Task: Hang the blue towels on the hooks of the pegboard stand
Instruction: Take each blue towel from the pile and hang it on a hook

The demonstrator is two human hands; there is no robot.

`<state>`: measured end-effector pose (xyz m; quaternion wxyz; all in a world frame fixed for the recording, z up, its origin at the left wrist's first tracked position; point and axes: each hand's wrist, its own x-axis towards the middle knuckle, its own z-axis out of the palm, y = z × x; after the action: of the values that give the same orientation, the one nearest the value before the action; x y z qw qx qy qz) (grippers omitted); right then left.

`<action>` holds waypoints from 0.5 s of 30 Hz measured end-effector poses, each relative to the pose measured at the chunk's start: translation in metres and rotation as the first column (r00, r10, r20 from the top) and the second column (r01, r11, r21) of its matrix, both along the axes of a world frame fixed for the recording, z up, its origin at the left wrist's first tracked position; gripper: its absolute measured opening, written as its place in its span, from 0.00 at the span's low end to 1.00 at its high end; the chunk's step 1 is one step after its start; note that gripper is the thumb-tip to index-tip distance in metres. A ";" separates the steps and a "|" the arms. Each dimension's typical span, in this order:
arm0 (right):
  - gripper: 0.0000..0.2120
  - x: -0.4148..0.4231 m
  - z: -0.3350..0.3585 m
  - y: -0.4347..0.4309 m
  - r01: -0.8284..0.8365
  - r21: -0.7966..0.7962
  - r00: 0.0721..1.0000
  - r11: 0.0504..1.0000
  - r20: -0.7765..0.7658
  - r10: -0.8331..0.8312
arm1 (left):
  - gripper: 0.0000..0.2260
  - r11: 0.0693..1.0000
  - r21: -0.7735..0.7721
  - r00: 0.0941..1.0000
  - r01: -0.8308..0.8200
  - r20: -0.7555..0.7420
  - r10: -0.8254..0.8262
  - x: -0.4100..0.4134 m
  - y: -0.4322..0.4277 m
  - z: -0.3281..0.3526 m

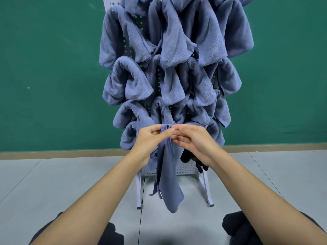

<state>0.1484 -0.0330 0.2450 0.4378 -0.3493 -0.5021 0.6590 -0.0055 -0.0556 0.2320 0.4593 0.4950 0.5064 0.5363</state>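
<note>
A white pegboard stand [185, 169] rises in front of me, almost wholly covered by several blue towels [177, 41] hanging from its hooks. One more blue towel [168, 177] hangs down long in front of the board's lower part. My left hand [150, 140] pinches this towel's top edge between thumb and fingers. My right hand [192, 140] meets it from the right, fingertips on the same top edge. The hook behind my hands is hidden.
A green wall [53, 68] with a brown skirting strip stands behind the stand. The stand's white legs [208, 193] rest on grey floor tiles. A dark object [201, 166] hangs at the board's lower right. My dark-clad knees [235, 225] are at the bottom.
</note>
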 end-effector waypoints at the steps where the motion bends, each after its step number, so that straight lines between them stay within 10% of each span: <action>1: 0.11 0.001 0.001 0.000 -0.015 0.004 1.000 1.000 0.004 0.015 | 0.06 1.000 0.000 1.000 -0.012 -0.005 0.012 -0.002 0.000 -0.001; 6: 0.11 0.016 -0.002 0.013 0.137 0.377 0.922 0.916 0.289 -0.257 | 0.07 1.000 -0.016 0.997 -0.009 0.083 0.010 -0.007 0.001 0.003; 10: 0.31 0.029 -0.005 0.021 -0.179 0.479 0.750 0.859 0.632 -0.196 | 0.14 0.990 0.022 0.984 0.139 0.105 -0.141 -0.012 -0.001 0.013; 15: 0.10 0.032 -0.011 0.025 -0.170 0.423 0.741 0.890 0.650 -0.168 | 0.12 0.999 -0.017 0.998 0.050 0.032 -0.050 -0.026 0.000 0.012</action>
<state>0.1803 -0.0076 0.2342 0.2962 -0.4497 -0.7658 0.3516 -0.0311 -0.0555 0.2437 0.4848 0.4950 0.4914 0.5277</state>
